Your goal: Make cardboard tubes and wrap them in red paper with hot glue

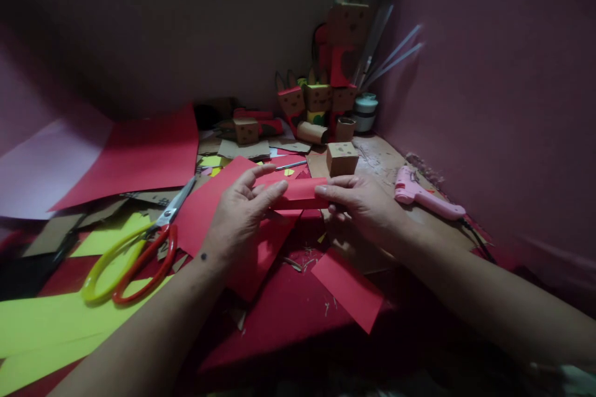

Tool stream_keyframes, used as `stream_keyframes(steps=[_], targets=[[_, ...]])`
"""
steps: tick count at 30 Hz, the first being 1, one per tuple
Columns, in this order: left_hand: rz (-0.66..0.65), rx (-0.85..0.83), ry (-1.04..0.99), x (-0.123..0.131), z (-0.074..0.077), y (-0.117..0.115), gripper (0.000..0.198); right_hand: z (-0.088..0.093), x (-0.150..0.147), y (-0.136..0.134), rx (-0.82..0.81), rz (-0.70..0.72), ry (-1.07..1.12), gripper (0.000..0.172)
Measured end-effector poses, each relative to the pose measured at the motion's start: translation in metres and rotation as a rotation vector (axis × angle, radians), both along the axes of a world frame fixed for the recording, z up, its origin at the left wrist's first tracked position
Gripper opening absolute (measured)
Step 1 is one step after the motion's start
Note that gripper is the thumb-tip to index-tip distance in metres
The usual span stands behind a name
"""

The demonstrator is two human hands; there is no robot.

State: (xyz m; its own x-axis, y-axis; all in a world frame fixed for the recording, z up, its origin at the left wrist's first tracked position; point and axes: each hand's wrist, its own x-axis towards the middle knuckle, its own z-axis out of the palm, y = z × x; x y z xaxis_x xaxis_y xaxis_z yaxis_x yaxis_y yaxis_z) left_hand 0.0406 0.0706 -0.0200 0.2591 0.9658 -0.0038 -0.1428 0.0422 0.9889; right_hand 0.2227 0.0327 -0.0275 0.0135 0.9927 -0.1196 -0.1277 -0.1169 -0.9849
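Observation:
Between both hands, above the table, is a folded or curled strip of red paper (302,192). My left hand (244,201) pinches its left end, thumb on top. The right end is gripped between the thumb and fingers of my right hand (354,195). Under my left hand lies a large red sheet (209,211). A flat red paper rectangle (349,288) rests on the table below my right hand. Just beyond the strip sits a small cardboard cube with a drawn face (342,159). Scissors with yellow and red handles (144,254) lie left of my left hand.
A pink glue gun (426,195) lies at the right by the wall. Cardboard figures with ears (319,99), a cardboard tube (311,132) and a light blue jar (365,113) stand at the back. Yellow paper (51,322) and a red sheet (149,152) spread at left.

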Motion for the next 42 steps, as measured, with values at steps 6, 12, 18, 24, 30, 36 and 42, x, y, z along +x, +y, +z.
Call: stream_keyframes(steps=[6,12,18,24,30,36,42], targets=[[-0.015,-0.011,0.117,-0.0019,-0.003,-0.0002,0.05,0.001,-0.0012,-0.0009,-0.009,0.048,-0.044,0.018],[0.007,-0.009,0.071,0.0011,-0.003,-0.0025,0.048,-0.0014,0.0018,0.0026,-0.015,0.043,-0.044,0.014],[0.031,-0.016,0.07,0.0036,-0.0037,-0.006,0.048,-0.0016,-0.0011,0.0041,0.002,0.039,-0.053,0.014],[-0.012,-0.043,0.081,0.0015,-0.0052,-0.0023,0.054,-0.005,0.0002,0.005,0.0,0.063,-0.019,0.01],[0.026,-0.008,0.142,-0.0008,-0.0054,0.0004,0.055,-0.0046,0.0043,0.0048,0.03,0.149,0.04,0.004],[0.03,-0.016,0.144,-0.0006,-0.0046,-0.0017,0.054,-0.0003,0.0049,0.0032,0.037,0.172,0.141,0.016],[0.033,-0.068,0.087,0.0013,-0.003,-0.0032,0.053,-0.0053,0.0042,0.0034,0.051,0.096,-0.063,0.006]])
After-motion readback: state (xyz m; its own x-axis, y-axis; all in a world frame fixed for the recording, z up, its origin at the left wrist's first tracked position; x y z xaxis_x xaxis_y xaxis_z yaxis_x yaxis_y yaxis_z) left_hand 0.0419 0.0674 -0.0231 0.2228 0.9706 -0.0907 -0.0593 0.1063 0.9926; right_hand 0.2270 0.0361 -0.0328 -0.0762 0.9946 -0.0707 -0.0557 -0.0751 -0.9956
